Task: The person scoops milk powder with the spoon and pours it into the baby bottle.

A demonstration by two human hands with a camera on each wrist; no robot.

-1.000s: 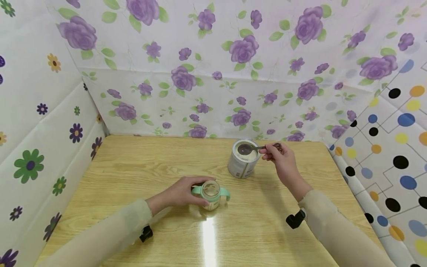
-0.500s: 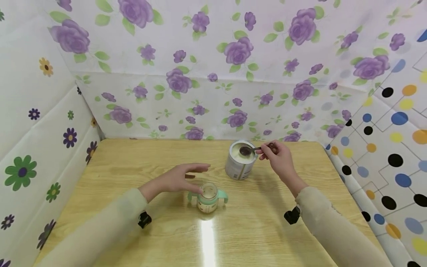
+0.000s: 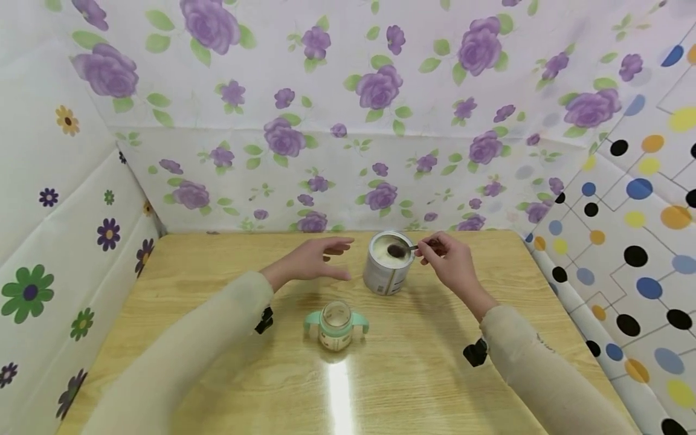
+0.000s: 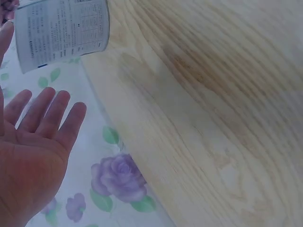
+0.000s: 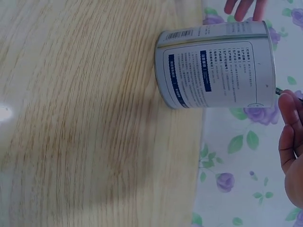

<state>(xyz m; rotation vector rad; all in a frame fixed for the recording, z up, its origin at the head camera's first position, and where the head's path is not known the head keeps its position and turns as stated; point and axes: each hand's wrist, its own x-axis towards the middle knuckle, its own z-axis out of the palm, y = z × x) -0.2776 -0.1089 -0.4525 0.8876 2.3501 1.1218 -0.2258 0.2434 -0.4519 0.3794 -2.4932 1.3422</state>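
A tin (image 3: pixel 385 279) of pale powder stands upright on the table, its top uncovered, its printed label facing both wrist cameras. My right hand (image 3: pixel 450 261) pinches the handle of a dark spoon (image 3: pixel 396 251), whose bowl is at the powder inside the rim. To the left of the tin, my left hand (image 3: pixel 312 260) is held with fingers spread and apart from it; the left wrist view shows its bare palm (image 4: pixel 33 161). Nearer to me stands a baby bottle (image 3: pixel 335 331) with two mint-green handles and an uncovered mouth. Neither hand touches the bottle.
The wooden table (image 3: pixel 217 374) reaches back to a flower-printed cloth (image 3: pixel 304 175). Patterned cloths also hang at the left and right sides. A bright light reflection lies on the tabletop in front of the bottle.
My left hand has let go of the baby bottle and moved up and away toward the tin. The spoon in my right hand has dipped lower into the tin.
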